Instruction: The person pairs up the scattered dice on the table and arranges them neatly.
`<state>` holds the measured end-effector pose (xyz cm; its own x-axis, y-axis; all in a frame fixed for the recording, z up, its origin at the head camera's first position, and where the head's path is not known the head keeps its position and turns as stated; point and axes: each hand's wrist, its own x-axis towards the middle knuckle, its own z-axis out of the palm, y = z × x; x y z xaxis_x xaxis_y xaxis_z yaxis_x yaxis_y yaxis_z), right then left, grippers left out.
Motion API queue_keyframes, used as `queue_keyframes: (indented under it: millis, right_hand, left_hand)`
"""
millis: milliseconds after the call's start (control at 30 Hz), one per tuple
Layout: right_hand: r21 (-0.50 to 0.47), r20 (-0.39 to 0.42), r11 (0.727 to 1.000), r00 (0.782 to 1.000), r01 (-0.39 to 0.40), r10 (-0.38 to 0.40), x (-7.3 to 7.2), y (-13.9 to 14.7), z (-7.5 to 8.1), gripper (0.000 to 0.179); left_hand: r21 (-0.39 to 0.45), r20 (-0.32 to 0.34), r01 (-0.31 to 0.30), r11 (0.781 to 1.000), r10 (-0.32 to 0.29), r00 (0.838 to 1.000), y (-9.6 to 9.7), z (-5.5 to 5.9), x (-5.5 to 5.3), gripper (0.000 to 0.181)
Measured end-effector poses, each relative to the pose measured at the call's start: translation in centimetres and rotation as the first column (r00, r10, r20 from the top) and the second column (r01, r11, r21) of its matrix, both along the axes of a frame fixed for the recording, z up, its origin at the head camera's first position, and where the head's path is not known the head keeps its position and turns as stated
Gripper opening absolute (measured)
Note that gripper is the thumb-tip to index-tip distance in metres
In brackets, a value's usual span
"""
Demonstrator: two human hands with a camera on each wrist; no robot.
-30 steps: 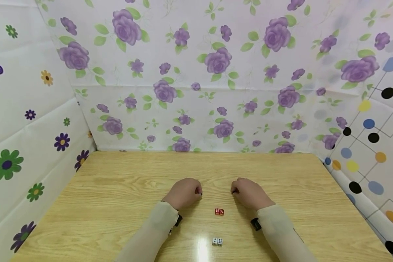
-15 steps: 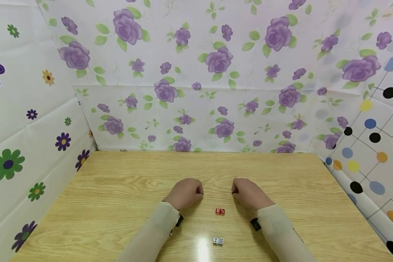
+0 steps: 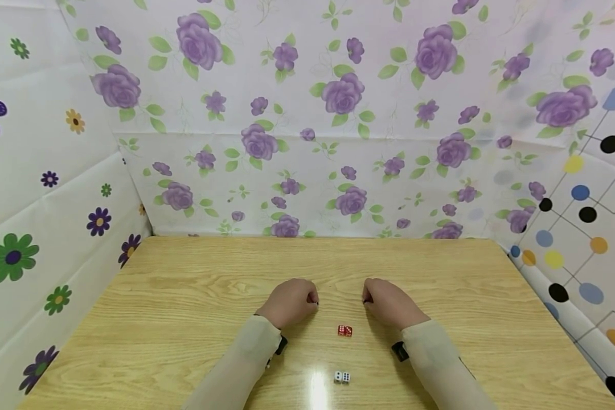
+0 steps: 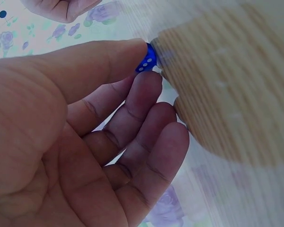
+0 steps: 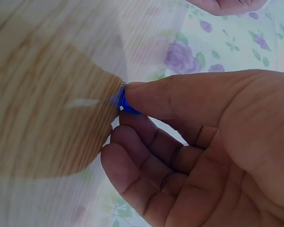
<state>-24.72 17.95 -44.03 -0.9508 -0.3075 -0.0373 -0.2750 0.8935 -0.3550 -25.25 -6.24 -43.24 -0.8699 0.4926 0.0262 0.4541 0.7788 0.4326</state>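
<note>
My left hand [image 3: 288, 303] rests low over the middle of the table, pinching a blue die [image 4: 147, 60] between thumb and forefinger at the wood surface. White pips show on that die in the left wrist view. Opposite it, my right hand [image 3: 393, 303] pinches a small translucent blue die [image 5: 128, 105], mostly hidden by the thumb in the right wrist view. A gap of bare wood separates the two hands. Nearer the body, two red dice [image 3: 345, 331] sit side by side, and below them two white dice [image 3: 341, 377] form another pair.
The wooden table [image 3: 184, 273] ends at a floral cloth backdrop [image 3: 307, 176]. Patterned cloths hang along the left side [image 3: 72, 199] and the right side [image 3: 584, 250]. Both wrists wear a dark strap, such as the right one [image 3: 400, 351].
</note>
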Motion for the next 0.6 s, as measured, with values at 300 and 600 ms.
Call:
queue_keyframes:
  millis: [300,600]
  right_hand:
    - [0.018,-0.024,1.0,1.0,-0.01,0.01,0.23,0.0,-0.08,0.012]
    - [0.026,-0.017,1.0,1.0,-0.007,0.007,0.15,-0.23,-0.11,0.012]
  left_hand:
    - [0.007,0.004,0.001,1.0,-0.001,1.0,-0.09,-0.13,-0.09,0.009]
    - [0.007,0.0,0.007,1.0,-0.007,1.0,-0.14,0.0,0.02,0.009]
